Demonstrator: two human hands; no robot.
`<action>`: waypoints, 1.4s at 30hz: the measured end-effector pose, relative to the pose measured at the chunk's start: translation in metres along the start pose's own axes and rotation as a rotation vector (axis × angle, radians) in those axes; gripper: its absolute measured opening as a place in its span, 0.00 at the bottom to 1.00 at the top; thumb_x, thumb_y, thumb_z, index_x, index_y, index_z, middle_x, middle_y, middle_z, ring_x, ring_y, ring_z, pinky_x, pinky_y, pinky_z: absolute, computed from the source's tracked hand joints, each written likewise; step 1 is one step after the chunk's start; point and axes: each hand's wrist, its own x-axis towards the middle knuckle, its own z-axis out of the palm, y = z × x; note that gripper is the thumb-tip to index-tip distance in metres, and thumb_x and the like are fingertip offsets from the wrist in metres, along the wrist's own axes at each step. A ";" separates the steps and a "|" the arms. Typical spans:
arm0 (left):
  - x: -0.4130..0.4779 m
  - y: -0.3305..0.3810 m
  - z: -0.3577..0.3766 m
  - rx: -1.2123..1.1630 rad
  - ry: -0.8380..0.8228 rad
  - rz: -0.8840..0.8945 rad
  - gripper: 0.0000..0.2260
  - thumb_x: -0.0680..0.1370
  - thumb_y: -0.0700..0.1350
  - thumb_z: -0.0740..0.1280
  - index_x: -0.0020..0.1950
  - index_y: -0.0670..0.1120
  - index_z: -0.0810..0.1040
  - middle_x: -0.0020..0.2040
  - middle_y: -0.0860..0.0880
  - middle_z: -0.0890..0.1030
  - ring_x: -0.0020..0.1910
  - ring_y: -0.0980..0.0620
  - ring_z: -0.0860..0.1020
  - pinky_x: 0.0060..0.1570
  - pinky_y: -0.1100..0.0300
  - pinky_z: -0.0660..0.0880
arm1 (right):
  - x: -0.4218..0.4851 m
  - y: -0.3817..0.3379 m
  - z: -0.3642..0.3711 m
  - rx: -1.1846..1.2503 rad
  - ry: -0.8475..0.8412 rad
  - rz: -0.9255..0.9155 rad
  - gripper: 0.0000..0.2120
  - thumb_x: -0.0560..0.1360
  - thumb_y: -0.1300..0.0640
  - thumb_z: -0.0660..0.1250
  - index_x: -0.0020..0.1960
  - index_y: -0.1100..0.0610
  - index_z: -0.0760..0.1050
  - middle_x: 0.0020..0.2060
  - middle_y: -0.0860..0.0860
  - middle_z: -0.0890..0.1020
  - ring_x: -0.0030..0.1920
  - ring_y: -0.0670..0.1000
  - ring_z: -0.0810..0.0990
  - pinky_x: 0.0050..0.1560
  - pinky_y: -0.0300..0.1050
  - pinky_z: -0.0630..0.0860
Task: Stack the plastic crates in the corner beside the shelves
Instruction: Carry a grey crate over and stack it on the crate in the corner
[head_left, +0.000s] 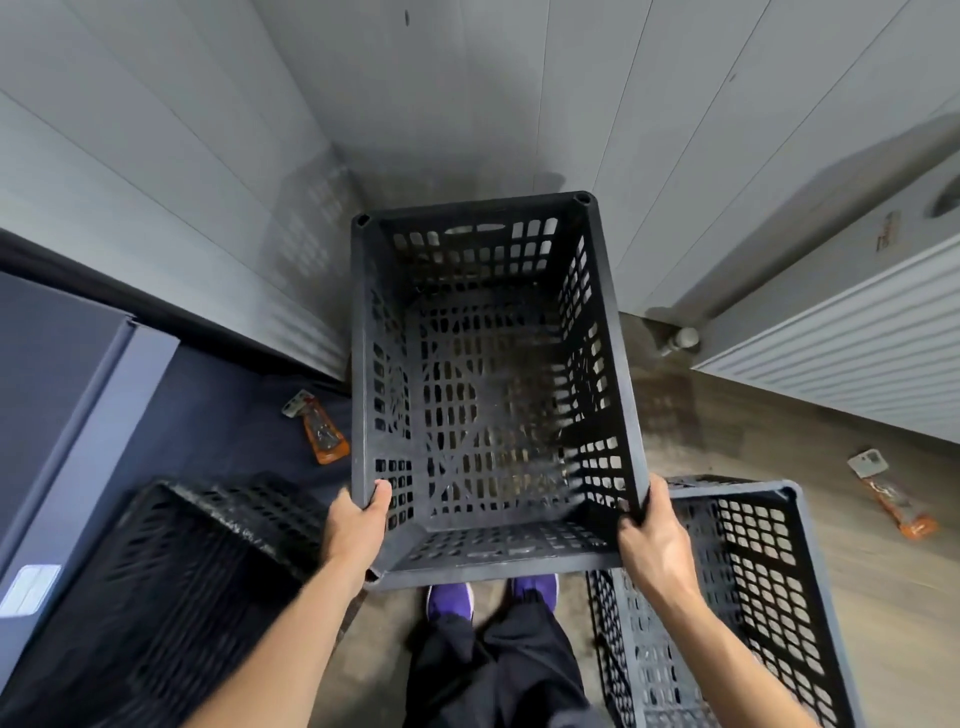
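You grip the black crate (493, 384) by its near rim: your left hand (358, 525) curls over the near-left corner, your right hand (654, 535) clasps the near-right corner. Its open top faces up at you, and its long axis runs straight away from your hands toward the wall corner (353, 161). A second crate (748, 597) sits just beside your right hand, a third (208, 571) by your left. Beyond your grip are grey panelled walls, with wood-look floor (691, 415) to the right.
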 end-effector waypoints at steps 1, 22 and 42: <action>0.002 0.004 -0.001 -0.001 0.000 -0.004 0.18 0.79 0.57 0.66 0.64 0.48 0.72 0.56 0.45 0.80 0.52 0.42 0.81 0.54 0.45 0.78 | 0.003 -0.003 -0.001 -0.037 -0.002 0.033 0.16 0.76 0.58 0.63 0.58 0.40 0.67 0.42 0.43 0.81 0.43 0.50 0.80 0.44 0.47 0.72; 0.045 0.054 -0.005 -0.258 -0.034 0.299 0.09 0.80 0.51 0.67 0.50 0.68 0.77 0.45 0.59 0.79 0.50 0.48 0.80 0.55 0.45 0.79 | 0.041 -0.046 0.009 -0.042 0.300 -0.156 0.05 0.79 0.51 0.66 0.47 0.49 0.71 0.34 0.46 0.80 0.36 0.48 0.79 0.35 0.43 0.70; 0.070 0.055 -0.002 -0.150 -0.031 0.274 0.14 0.80 0.52 0.65 0.65 0.63 0.76 0.56 0.54 0.80 0.54 0.45 0.80 0.57 0.43 0.78 | 0.054 -0.053 0.014 -0.104 0.221 -0.105 0.03 0.81 0.60 0.64 0.50 0.54 0.70 0.38 0.51 0.82 0.37 0.52 0.81 0.36 0.45 0.74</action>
